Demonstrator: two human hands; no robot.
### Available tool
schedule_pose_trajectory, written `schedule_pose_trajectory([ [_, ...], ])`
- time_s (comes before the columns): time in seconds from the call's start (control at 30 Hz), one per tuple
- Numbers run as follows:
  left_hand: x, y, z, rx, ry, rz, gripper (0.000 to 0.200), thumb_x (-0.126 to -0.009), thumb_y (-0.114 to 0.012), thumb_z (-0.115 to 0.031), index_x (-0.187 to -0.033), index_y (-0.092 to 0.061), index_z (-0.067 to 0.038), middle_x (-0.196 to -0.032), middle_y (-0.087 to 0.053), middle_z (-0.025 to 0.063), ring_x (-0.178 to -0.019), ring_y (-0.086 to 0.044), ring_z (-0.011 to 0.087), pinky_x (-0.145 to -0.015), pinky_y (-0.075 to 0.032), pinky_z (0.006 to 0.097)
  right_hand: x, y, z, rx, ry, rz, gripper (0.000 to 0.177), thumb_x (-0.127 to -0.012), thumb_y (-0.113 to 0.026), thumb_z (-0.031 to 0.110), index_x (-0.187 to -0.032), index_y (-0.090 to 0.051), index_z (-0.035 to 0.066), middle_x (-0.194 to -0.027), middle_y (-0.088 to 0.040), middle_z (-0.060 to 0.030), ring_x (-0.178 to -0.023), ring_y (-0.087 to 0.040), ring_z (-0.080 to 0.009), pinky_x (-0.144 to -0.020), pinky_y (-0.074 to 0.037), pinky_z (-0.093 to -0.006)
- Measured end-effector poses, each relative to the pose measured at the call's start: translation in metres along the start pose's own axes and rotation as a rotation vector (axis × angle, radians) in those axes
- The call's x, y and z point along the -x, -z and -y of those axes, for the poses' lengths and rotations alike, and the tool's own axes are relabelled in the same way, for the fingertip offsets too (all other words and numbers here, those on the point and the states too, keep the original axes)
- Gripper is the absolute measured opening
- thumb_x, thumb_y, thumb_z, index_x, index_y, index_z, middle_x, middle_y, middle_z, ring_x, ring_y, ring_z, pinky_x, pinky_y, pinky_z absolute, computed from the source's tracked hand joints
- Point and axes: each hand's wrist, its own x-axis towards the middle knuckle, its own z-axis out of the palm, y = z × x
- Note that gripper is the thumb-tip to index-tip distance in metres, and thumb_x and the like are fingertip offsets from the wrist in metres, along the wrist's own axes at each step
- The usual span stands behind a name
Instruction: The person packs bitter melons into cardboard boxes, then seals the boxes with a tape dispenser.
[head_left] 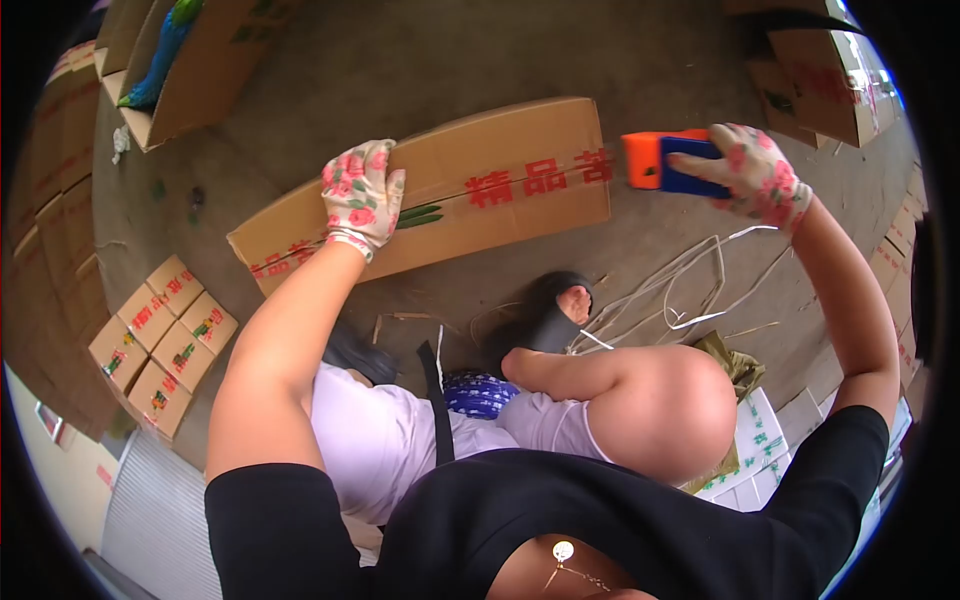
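Observation:
A long cardboard box (540,150) with red printed characters lies on the floor in front of me, its top flaps meeting along a lengthwise seam. On the left part of its top rests my left hand (362,198), in a flowered glove, with the fingers laid flat over the seam and the thumb apart. My right hand (755,185), gloved alike, is raised just beyond the box's right end. Its fingers are wrapped round an orange and blue tape dispenser (688,180), slightly blurred, with the orange end toward the box.
Loose whitish straps (700,290) lie on the floor at the right. Stacked printed cartons (165,335) stand at the left. An open carton (215,75) with something blue and green is at upper left, and more cartons (825,85) are at upper right.

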Motion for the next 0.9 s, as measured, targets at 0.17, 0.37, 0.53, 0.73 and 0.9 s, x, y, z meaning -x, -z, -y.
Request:
schedule_pose_trajectory([
  [0.17,0.000,0.001,-0.001,0.003,-0.029,-0.035,0.040,-0.087,-0.062,-0.024,-0.125,-0.055,-0.010,-0.121,-0.059,0.0096,-0.113,-0.054,0.0307,-0.100,-0.037,0.0475,0.000,-0.070,-0.032,0.015,-0.025,-0.058,0.080,-0.067,-0.081,0.018,-0.140,-0.053,0.037,-0.103,-0.055,-0.0107,-0.093,-0.060,-0.0317,-0.082,-0.052,-0.0429],
  [0.37,-0.004,-0.001,-0.010,-0.042,-0.018,-0.092,0.038,-0.088,-0.061,-0.027,-0.122,-0.057,-0.010,-0.121,-0.059,0.0103,-0.112,-0.055,0.0310,-0.100,-0.037,0.0474,-0.079,-0.035,0.000,-0.246,-0.177,0.261,0.066,-0.074,-0.074,0.022,-0.137,-0.057,0.032,-0.107,-0.062,-0.0127,-0.098,-0.064,-0.0340,-0.086,-0.051,-0.0409],
  [0.53,-0.007,0.011,-0.005,0.021,0.006,-0.053,0.039,-0.093,-0.055,-0.025,-0.127,-0.057,-0.006,-0.125,-0.061,0.0152,-0.117,-0.054,0.0355,-0.104,-0.037,0.0457,-0.076,-0.036,0.036,-0.470,-0.588,0.117,0.064,-0.075,-0.069,0.026,-0.138,-0.058,0.024,-0.103,-0.066,-0.0135,-0.101,-0.064,-0.0327,-0.086,-0.051,-0.0397],
  [0.73,0.140,0.013,0.132,0.004,0.852,-0.326,0.057,-0.103,-0.042,-0.038,-0.145,-0.037,0.001,-0.143,-0.046,0.0269,-0.131,-0.047,0.0380,-0.112,-0.033,0.0437,-0.044,-0.052,0.114,-1.184,-1.134,-0.243,0.070,-0.079,-0.072,0.033,-0.143,-0.052,0.016,-0.112,-0.067,-0.0149,-0.095,-0.064,-0.0225,-0.090,-0.048,-0.0290],
  [0.9,0.196,0.024,0.062,0.218,1.102,0.073,0.077,-0.101,-0.040,-0.054,-0.147,-0.028,0.006,-0.138,-0.049,0.0322,-0.128,-0.050,0.0434,-0.110,-0.033,0.0486,-0.045,-0.071,0.095,-0.638,-1.033,-0.513,0.068,-0.081,-0.071,0.036,-0.145,-0.051,0.027,-0.109,-0.066,-0.0162,-0.100,-0.067,-0.0289,-0.091,-0.050,-0.0361],
])
